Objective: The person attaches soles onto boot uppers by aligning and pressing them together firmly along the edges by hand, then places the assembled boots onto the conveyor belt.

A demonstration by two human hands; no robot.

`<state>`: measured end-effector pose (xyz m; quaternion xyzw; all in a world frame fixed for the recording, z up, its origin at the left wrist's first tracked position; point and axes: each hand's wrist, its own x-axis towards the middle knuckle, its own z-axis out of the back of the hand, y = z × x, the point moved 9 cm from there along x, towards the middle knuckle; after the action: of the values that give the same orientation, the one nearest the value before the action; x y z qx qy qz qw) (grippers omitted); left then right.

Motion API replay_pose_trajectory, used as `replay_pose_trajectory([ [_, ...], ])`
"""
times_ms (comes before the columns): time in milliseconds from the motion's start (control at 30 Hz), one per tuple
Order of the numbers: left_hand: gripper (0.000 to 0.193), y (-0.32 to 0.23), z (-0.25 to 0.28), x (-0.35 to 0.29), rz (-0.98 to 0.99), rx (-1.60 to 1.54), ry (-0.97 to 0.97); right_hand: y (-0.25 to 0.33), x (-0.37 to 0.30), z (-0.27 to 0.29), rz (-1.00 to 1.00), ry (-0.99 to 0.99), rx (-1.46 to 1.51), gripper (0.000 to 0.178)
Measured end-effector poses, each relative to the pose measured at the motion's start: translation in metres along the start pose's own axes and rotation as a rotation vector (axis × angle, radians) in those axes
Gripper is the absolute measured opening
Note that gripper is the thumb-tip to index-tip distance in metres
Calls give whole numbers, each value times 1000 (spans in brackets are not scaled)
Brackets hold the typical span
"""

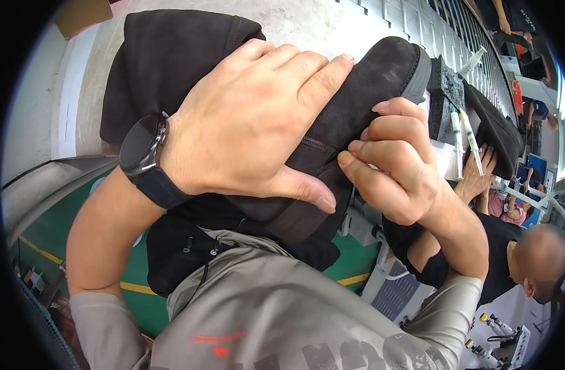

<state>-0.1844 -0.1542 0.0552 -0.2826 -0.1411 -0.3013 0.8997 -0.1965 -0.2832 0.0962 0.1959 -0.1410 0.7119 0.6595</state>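
Observation:
A black suede ankle boot (381, 65) lies on its side across the work surface, its toe toward the upper right and its dark sole edge facing right. My left hand (251, 117) spans the boot's ankle and grips it, thumb stretched along the near side. A short run of metal zipper (313, 143) shows between my hands. Close to that zipper, my right hand (396, 160) is closed in a pinch against the boot's side; whatever is between its fingertips is hidden. Behind my left hand lies a large piece of black suede (165, 61); whether it joins the boot is hidden.
Several syringes (458, 139) stand at a dark block (442, 98) to the right. Beyond them a co-worker's hands (476, 176) touch another black boot (498, 132). A metal roller conveyor (461, 37) runs along the far side. A cardboard box (82, 18) sits at the upper left.

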Motion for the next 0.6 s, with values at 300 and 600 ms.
replay_pose_trajectory([
  [300, 118, 0, 0, -4, 63, -18, 10, -11, 17, 15, -398, 109, -295, 61],
  [600, 123, -5, -6, 14, 176, -60, 105, -32, -85, -12, -1286, -451, 863, 42],
])
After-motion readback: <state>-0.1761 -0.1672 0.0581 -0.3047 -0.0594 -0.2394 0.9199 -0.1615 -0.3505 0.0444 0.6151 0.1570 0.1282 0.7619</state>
